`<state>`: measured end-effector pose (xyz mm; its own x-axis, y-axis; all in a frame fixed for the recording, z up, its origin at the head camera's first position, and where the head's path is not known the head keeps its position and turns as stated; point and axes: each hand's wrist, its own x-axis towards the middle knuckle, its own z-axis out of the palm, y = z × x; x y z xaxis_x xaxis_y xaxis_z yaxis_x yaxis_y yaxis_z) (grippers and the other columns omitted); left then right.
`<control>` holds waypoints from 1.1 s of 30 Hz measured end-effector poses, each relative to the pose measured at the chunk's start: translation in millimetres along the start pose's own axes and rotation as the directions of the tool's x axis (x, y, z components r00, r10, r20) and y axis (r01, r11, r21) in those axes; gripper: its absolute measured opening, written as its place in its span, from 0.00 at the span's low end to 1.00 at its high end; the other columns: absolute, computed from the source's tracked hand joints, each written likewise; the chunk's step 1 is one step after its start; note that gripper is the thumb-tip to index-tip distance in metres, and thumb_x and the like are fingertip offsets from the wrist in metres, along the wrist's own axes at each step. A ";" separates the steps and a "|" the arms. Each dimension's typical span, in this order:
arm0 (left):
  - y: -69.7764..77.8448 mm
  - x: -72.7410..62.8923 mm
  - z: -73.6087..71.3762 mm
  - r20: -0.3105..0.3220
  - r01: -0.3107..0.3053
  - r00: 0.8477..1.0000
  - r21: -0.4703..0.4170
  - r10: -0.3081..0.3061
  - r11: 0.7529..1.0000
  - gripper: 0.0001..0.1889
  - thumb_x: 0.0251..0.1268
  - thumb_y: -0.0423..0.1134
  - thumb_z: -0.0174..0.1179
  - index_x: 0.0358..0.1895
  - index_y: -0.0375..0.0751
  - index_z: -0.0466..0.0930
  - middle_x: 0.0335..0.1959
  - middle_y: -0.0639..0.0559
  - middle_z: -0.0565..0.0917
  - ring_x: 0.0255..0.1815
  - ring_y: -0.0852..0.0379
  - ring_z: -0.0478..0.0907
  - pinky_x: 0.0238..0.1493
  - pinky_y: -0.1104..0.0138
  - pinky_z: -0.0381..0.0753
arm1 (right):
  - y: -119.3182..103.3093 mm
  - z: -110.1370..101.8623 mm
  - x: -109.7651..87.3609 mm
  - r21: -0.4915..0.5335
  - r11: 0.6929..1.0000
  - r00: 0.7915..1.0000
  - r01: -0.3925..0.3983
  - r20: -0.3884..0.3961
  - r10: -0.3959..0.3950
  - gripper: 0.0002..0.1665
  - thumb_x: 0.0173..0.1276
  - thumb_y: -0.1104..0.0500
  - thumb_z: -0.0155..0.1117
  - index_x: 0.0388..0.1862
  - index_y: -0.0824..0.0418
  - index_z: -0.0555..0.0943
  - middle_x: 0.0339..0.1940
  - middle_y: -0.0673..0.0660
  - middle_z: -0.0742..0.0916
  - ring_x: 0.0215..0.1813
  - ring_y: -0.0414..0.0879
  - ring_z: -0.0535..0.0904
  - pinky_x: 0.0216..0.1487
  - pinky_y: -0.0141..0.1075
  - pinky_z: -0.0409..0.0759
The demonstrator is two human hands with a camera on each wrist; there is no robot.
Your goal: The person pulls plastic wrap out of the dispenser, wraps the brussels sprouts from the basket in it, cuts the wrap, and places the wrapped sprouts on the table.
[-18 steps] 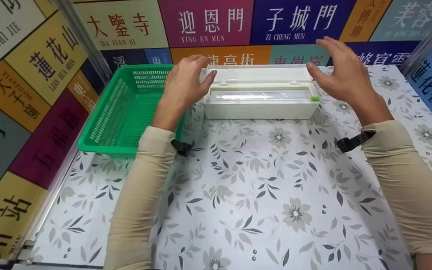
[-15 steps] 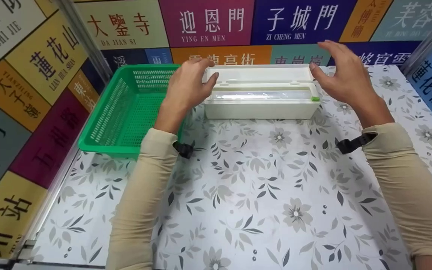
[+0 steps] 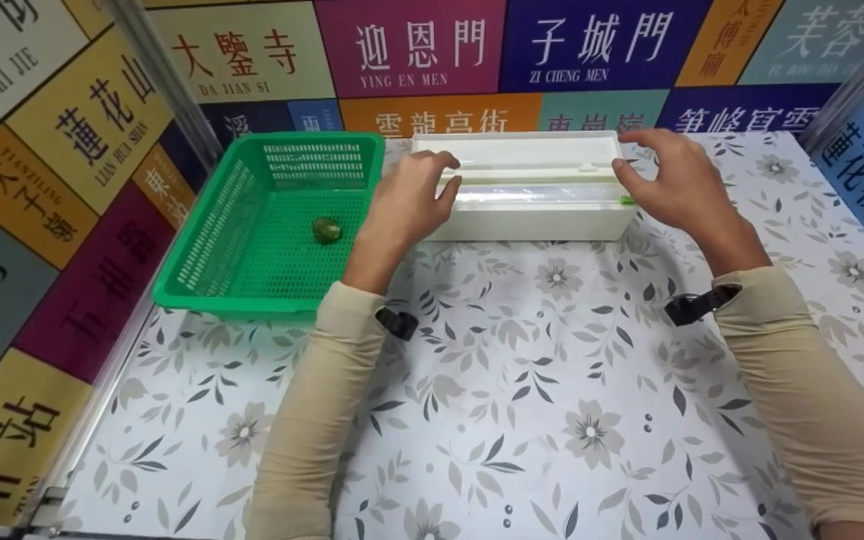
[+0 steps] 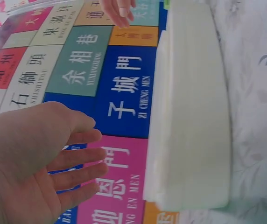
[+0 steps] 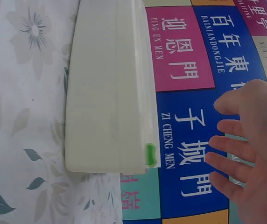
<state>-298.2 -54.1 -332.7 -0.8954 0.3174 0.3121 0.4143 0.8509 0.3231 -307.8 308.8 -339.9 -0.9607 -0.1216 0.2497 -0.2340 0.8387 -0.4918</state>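
A long white cling film dispenser (image 3: 537,225) stands near the back of the table, its lid (image 3: 514,148) raised at the rear. A clear film roll (image 3: 537,194) lies in it, and a green slider (image 3: 627,200) sits at the right end. My left hand (image 3: 413,195) is over the dispenser's left end with fingers loosely bent, hiding that corner. Beside the right end is my right hand (image 3: 676,176), thumb and forefinger spread near the lid. Both wrist views show relaxed fingers holding nothing, with gaps between the hands and the dispenser (image 4: 199,107).
A green perforated basket (image 3: 244,304) stands to the left, with a small green vegetable-like lump (image 3: 327,230) inside. A flower-patterned cloth (image 3: 507,375) covers the table. Panels with printed characters (image 3: 417,45) wall the back and sides.
My left hand has moved right and nearer me, over the dispenser's left end, uncovering the green lump in the basket. My right hand has come lower beside the right end.
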 end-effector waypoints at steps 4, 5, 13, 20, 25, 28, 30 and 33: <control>-2.2 0.4 15.0 0.006 -0.006 1.000 -0.002 0.006 1.000 0.16 0.83 0.43 0.59 0.65 0.43 0.86 0.60 0.44 0.90 0.55 0.47 0.89 0.54 0.56 0.90 | 6.0 6.4 -2.1 0.008 1.000 1.000 0.021 -0.011 -0.021 0.31 0.83 0.44 0.58 0.75 0.59 0.80 0.78 0.66 0.80 0.82 0.68 0.69 0.81 0.68 0.65; -3.3 0.2 18.4 0.006 -0.006 1.000 -0.003 0.006 1.000 0.16 0.83 0.42 0.60 0.65 0.42 0.86 0.61 0.44 0.90 0.56 0.48 0.89 0.56 0.56 0.89 | 7.2 8.2 -2.6 0.011 1.000 1.000 0.026 -0.014 -0.025 0.30 0.82 0.45 0.59 0.74 0.60 0.81 0.77 0.67 0.81 0.82 0.68 0.70 0.81 0.67 0.66; -10.4 1.3 37.1 -0.024 -0.003 1.000 -0.013 0.002 1.000 0.14 0.82 0.39 0.60 0.61 0.40 0.88 0.63 0.44 0.88 0.64 0.47 0.86 0.66 0.56 0.86 | 13.0 19.7 -5.9 0.052 0.998 0.999 0.045 -0.015 -0.044 0.23 0.81 0.52 0.64 0.65 0.64 0.86 0.69 0.69 0.84 0.77 0.69 0.74 0.79 0.68 0.68; -13.0 0.4 50.3 -0.025 0.031 0.999 -0.001 -0.031 1.000 0.13 0.83 0.40 0.60 0.60 0.42 0.89 0.62 0.46 0.88 0.64 0.48 0.86 0.64 0.55 0.87 | 20.0 29.8 -7.1 0.086 0.994 0.998 0.067 -0.025 -0.065 0.18 0.81 0.56 0.64 0.61 0.65 0.88 0.66 0.69 0.86 0.76 0.70 0.74 0.80 0.67 0.66; -15.5 -0.9 59.4 -0.019 0.034 0.999 0.012 -0.034 0.999 0.13 0.83 0.39 0.60 0.59 0.41 0.90 0.58 0.45 0.89 0.62 0.47 0.86 0.63 0.54 0.87 | 28.4 34.4 -8.3 0.084 0.994 0.997 0.069 -0.037 -0.066 0.18 0.82 0.58 0.60 0.62 0.63 0.88 0.68 0.69 0.86 0.77 0.70 0.74 0.80 0.67 0.66; -16.9 -0.7 62.2 -0.038 0.026 0.999 0.032 -0.025 0.999 0.13 0.83 0.39 0.60 0.58 0.40 0.90 0.57 0.44 0.89 0.61 0.46 0.86 0.64 0.53 0.87 | 31.5 35.9 -8.9 0.054 0.997 0.998 0.064 -0.030 -0.062 0.19 0.82 0.57 0.60 0.63 0.63 0.88 0.68 0.70 0.86 0.75 0.70 0.74 0.78 0.67 0.68; -17.2 -0.9 63.5 -0.053 0.030 0.998 0.036 -0.028 0.999 0.13 0.83 0.39 0.60 0.58 0.39 0.90 0.58 0.43 0.89 0.62 0.45 0.86 0.64 0.53 0.87 | 33.1 35.9 -9.5 0.034 0.998 0.998 0.056 -0.015 -0.055 0.20 0.82 0.56 0.60 0.64 0.62 0.87 0.68 0.70 0.86 0.75 0.69 0.74 0.78 0.68 0.67; -18.4 -1.5 65.3 -0.067 0.043 0.997 0.040 -0.040 0.998 0.13 0.83 0.39 0.59 0.57 0.39 0.90 0.59 0.43 0.89 0.62 0.45 0.87 0.64 0.52 0.87 | 34.5 36.4 -9.5 0.027 0.998 0.998 0.056 -0.001 -0.055 0.21 0.81 0.55 0.62 0.66 0.62 0.86 0.69 0.70 0.86 0.75 0.70 0.73 0.78 0.68 0.67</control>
<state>-315.1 -42.9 -397.4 -0.8984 0.2547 0.3578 0.3689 0.8797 0.3002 -312.2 319.5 -389.6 -0.9460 -0.1672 0.2777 -0.2909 0.8158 -0.4999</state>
